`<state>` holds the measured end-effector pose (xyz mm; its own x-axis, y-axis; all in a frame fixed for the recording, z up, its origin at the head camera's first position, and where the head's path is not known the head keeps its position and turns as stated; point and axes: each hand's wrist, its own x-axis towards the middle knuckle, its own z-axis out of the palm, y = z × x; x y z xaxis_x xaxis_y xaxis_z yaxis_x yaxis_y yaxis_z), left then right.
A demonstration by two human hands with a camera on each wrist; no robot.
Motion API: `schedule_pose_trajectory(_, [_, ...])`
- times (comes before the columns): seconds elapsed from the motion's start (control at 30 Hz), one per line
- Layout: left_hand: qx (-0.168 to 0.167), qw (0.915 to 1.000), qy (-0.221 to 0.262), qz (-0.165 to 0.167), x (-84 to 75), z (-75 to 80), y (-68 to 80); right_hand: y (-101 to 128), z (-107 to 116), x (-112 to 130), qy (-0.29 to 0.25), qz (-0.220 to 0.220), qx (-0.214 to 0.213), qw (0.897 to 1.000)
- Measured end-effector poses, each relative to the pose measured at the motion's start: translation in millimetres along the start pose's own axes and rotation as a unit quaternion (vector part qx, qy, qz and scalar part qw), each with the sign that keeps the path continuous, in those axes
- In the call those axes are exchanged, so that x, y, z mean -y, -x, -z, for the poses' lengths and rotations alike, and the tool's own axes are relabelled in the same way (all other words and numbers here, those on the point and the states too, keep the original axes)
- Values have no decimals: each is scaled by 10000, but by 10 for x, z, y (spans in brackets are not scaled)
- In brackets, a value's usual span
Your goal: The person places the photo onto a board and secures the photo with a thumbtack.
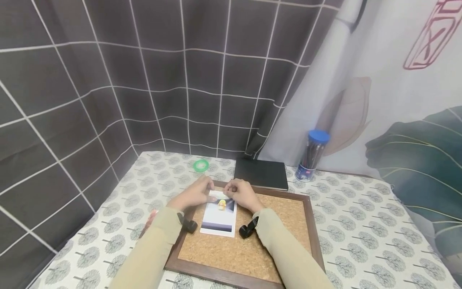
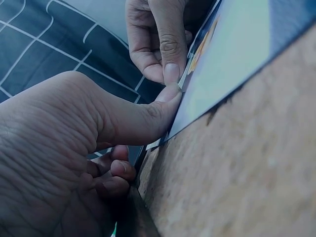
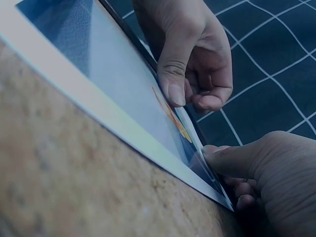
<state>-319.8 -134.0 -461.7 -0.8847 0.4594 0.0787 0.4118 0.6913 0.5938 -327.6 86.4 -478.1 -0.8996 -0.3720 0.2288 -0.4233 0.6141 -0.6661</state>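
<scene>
A white-bordered photo print [image 1: 216, 222] with a small yellow-and-orange figure lies over the upper left of a cork board [image 1: 223, 257] in a brown frame. My left hand [image 1: 195, 193] is at the photo's top left, its thumb [image 2: 153, 111] on the top edge and the other fingers curled below. At the top right, my right hand [image 1: 243, 195] has its thumb [image 3: 232, 160] on the same edge, fingers bent behind it. Both hands seem to pinch that edge; the contact behind it is hidden. A thin shiny band runs along the edge in the right wrist view; its kind is unclear.
Behind the board lies a black flat book [image 1: 261, 173]. A green tape roll [image 1: 201, 165] sits at the back left. To the right stands a blue-lidded clear jar [image 1: 312, 156] of dark sticks. A pinkish item [image 1: 151, 216] is partly hidden by the left sleeve.
</scene>
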Motion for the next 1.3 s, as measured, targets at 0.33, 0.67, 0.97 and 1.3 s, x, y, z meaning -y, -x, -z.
schedule_pose_trajectory(0.33, [-6,9998,182,-74,-114,425,148,4,1,-7,135,86,-49,9999])
schedule_pose_trajectory(0.67, [70,9968,-685,395,276,995,758,27,12,-40,20,6,-60,10000])
schedule_pose_trajectory(0.97, [748,9861,-605,1354,527,896,1153,4,9,-38,30,136,-13,9999])
schedule_pose_trajectory(1.3, [950,9822,-625,1495,483,873,1144,11,9,-43,42,152,18,9999])
